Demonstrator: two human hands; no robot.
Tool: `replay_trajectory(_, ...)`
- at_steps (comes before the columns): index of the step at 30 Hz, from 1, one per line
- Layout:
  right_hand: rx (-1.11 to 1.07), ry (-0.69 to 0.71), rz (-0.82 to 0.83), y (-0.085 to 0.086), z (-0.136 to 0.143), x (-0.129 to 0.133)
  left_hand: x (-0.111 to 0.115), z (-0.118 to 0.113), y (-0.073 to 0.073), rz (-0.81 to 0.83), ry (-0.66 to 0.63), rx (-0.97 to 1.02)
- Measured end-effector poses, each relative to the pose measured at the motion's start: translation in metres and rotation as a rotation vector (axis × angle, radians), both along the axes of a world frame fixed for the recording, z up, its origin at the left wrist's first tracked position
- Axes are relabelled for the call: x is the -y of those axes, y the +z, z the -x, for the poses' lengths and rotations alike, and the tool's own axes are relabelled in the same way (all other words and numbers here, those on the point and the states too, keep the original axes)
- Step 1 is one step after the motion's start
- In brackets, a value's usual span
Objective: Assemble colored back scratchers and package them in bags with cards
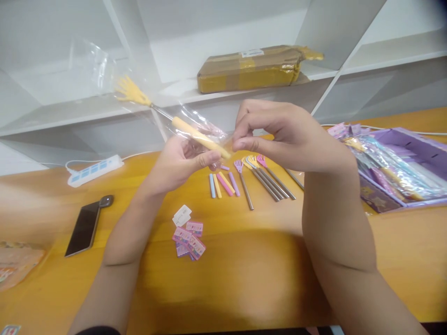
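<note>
A yellow back scratcher (200, 136) with a hand-shaped head and a metal rod lies inside a clear plastic bag (101, 70), tilted above the table. My left hand (183, 160) is closed round its yellow handle through the plastic. My right hand (268, 128) pinches the bag's edge near the handle's end. Behind and below the hands, metal rods with purple, yellow, grey and pink claw heads (267, 179) lie on the table, beside short coloured tubes (223, 184). Pink printed cards (190, 239) and white cards (182, 215) sit nearer to me.
A purple box (387, 204) with bagged scratchers (391, 163) stands at the right. A taped brown parcel (249, 72) rests on the shelf. At the left are a white power strip (95, 170), a phone (83, 228) and a small dark object (106, 201).
</note>
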State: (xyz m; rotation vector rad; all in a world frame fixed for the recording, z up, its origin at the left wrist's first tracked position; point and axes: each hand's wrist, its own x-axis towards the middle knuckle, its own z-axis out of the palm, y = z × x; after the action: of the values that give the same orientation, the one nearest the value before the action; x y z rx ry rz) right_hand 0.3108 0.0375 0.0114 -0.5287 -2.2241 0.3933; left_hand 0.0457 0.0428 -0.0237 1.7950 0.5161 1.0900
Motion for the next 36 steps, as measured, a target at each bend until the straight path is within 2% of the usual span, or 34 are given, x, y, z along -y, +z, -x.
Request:
replay_trajectory(5, -0.015, -0.065, -0.044, 0.000, 0.005, 0.003, 0.000, 0.002, 0.001, -0.034, 0.045, 0.022)
replay_trajectory(8, -0.107, -0.062, 0.051, -0.004, 0.011, 0.002, 0.000, 0.002, 0.001, -0.048, 0.035, 0.024)
replay_trajectory(11, -0.113, 0.001, 0.207, -0.009, 0.015, -0.002, 0.003, 0.000, 0.003, -0.049, 0.011, -0.002)
replay_trajectory(15, -0.037, 0.096, 0.308, -0.012, 0.020, -0.006, 0.006, -0.002, 0.002, -0.045, -0.028, -0.020)
replay_trajectory(19, -0.072, 0.230, 0.425, -0.012, 0.024, -0.007, 0.005, 0.000, 0.000, -0.037, -0.035, -0.005)
replay_trajectory(29, -0.112, 0.350, 0.503, -0.017, 0.027, -0.012, 0.005, 0.001, -0.002, 0.026, -0.070, -0.003)
replay_trajectory(36, -0.112, 0.360, 0.539, -0.020, 0.024, -0.012, 0.004, 0.001, 0.000, 0.038, -0.143, -0.010)
